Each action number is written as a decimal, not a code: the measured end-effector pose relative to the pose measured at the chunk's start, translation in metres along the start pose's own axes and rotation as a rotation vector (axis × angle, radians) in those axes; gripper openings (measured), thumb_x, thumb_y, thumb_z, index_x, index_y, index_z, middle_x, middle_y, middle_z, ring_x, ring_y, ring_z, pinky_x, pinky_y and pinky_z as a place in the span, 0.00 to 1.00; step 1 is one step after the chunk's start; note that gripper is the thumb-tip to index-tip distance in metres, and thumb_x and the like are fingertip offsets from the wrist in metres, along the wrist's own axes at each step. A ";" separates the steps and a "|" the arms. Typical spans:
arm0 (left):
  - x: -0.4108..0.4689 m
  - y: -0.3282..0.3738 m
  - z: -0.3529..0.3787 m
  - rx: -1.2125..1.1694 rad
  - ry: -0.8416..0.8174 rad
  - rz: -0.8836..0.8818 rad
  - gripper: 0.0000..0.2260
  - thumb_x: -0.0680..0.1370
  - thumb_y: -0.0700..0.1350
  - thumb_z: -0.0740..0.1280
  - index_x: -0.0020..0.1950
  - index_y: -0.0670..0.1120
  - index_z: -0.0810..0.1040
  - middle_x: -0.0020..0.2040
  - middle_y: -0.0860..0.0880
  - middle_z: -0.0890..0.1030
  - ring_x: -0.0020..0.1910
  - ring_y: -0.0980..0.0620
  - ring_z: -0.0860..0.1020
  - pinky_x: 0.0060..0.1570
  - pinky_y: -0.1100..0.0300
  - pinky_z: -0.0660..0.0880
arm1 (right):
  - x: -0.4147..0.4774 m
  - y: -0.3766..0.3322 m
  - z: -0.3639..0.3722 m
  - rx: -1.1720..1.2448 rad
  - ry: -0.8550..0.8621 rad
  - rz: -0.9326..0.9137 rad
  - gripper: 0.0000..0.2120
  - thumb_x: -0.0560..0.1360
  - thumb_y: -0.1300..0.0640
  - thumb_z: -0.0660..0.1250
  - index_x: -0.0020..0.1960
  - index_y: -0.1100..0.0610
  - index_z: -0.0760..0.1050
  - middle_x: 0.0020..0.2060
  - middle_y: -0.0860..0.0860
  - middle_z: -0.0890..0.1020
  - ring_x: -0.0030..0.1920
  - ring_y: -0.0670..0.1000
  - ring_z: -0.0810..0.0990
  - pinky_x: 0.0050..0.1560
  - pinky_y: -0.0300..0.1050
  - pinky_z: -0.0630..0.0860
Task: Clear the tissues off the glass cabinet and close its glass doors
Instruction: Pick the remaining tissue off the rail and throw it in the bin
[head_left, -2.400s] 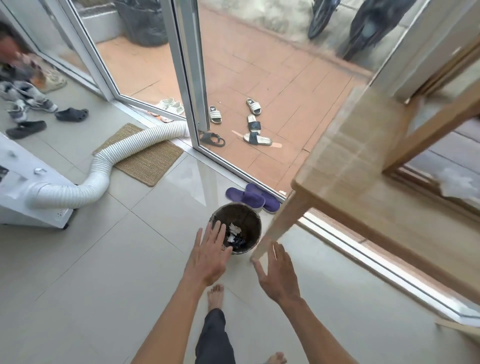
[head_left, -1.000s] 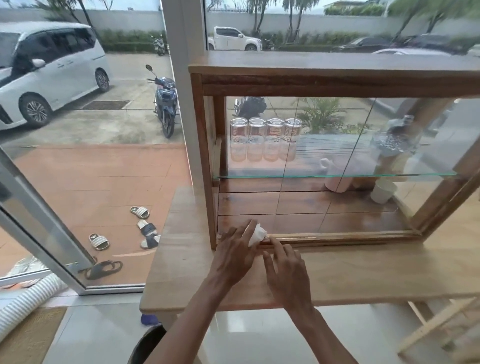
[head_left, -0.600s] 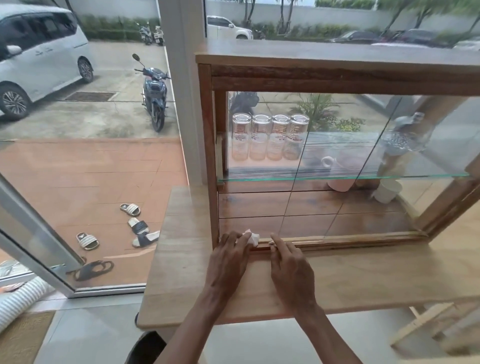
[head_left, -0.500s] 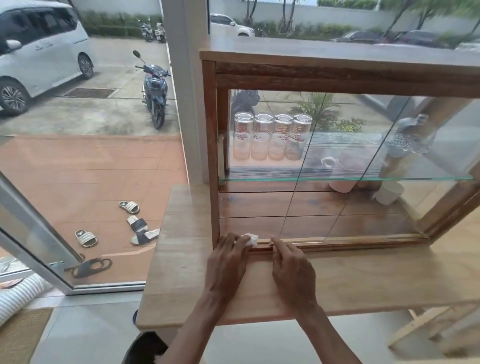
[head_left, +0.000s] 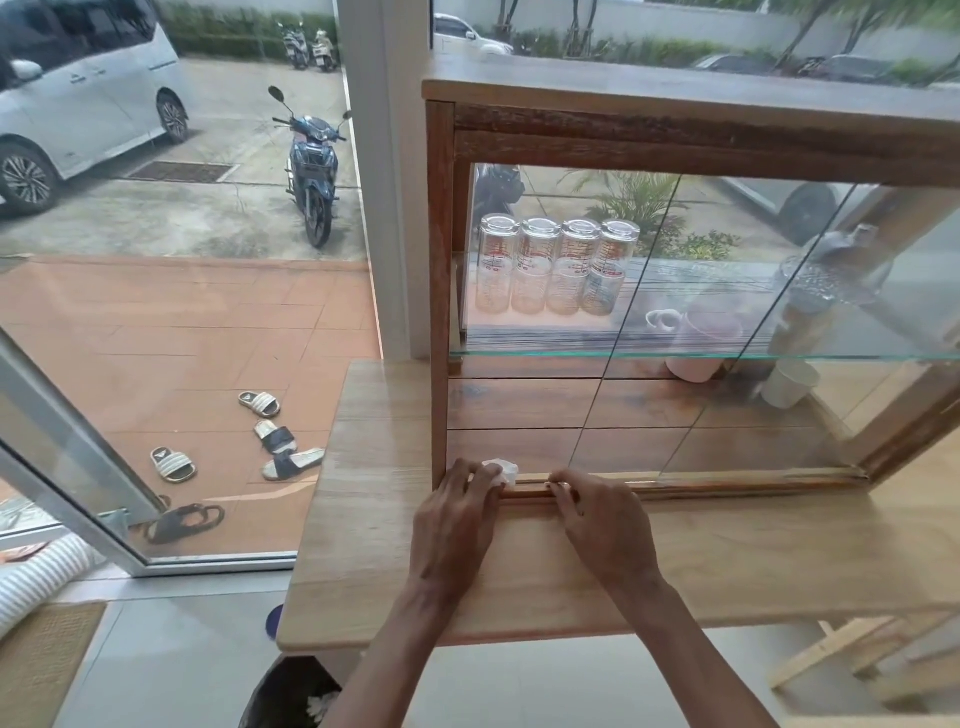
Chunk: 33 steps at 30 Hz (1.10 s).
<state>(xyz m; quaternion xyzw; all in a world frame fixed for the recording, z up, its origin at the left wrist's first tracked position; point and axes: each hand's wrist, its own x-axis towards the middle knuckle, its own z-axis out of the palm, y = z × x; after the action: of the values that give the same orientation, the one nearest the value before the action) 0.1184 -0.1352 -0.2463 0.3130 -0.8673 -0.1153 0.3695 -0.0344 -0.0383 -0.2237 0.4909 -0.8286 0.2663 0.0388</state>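
We're back at the wooden glass-fronted cabinet after the trip to the dark round waste bin under the light wooden worktop; 2.4 s ago both hands were empty and spread over that bin. Now our left hand has its fingers pinching a small crumpled white tissue at the cabinet's bottom-left corner, right on the wooden door track. Over the last second the tissue has barely moved, just been pressed lower into the track. Our right hand sits just beside it, fingertips curled down on the track rail, holding nothing we can see.

Read: this looks like the last wad on the cabinet front; no other tissue visible here. Sliding glass doors are still shifted right, left section open. Next step likely: lift tissue clear, bin it, then slide doors shut. Risk: wad jams in the groove and blocks the pane.
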 end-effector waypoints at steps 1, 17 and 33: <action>0.000 0.000 0.000 0.002 0.006 0.004 0.10 0.78 0.44 0.69 0.58 0.51 0.76 0.50 0.52 0.77 0.42 0.54 0.79 0.32 0.67 0.65 | 0.001 0.000 -0.002 0.006 -0.018 -0.003 0.04 0.78 0.50 0.66 0.47 0.48 0.79 0.33 0.48 0.83 0.37 0.52 0.82 0.36 0.48 0.76; -0.002 0.000 -0.002 -0.043 0.022 0.017 0.08 0.79 0.46 0.69 0.58 0.50 0.76 0.51 0.53 0.77 0.45 0.55 0.78 0.30 0.65 0.70 | 0.015 -0.009 -0.008 -0.135 -0.221 -0.040 0.03 0.80 0.59 0.60 0.49 0.55 0.71 0.40 0.54 0.83 0.43 0.59 0.82 0.36 0.47 0.69; -0.003 -0.006 0.004 -0.010 0.000 0.017 0.15 0.79 0.45 0.68 0.66 0.47 0.76 0.50 0.49 0.78 0.42 0.51 0.80 0.27 0.57 0.76 | 0.007 -0.004 -0.009 -0.049 -0.118 -0.100 0.07 0.81 0.52 0.62 0.49 0.53 0.77 0.39 0.50 0.84 0.42 0.54 0.83 0.35 0.42 0.68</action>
<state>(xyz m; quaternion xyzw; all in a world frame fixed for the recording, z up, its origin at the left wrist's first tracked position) 0.1194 -0.1381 -0.2531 0.3038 -0.8693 -0.1165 0.3722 -0.0366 -0.0411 -0.2116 0.5453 -0.8103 0.2143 0.0152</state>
